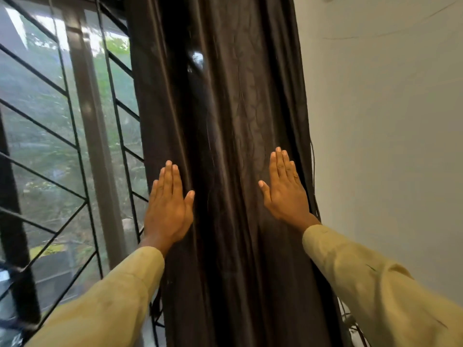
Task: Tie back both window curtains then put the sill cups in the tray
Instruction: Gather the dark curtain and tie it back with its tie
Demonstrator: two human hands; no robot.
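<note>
A dark brown curtain (225, 121) hangs gathered in folds at the right side of the window, filling the middle of the view. My left hand (169, 206) lies flat against the curtain's left edge with straight fingers pointing up. My right hand (285, 189) lies flat against its right part, fingers straight and together. Neither hand grips the cloth. No tie-back, cup or tray shows in this view.
To the left is the window (62, 136) with a black metal grille of slanted bars and a grey frame post (92, 136). A plain white wall (388, 121) stands right of the curtain. Dark cords (313, 171) hang along the curtain's right edge.
</note>
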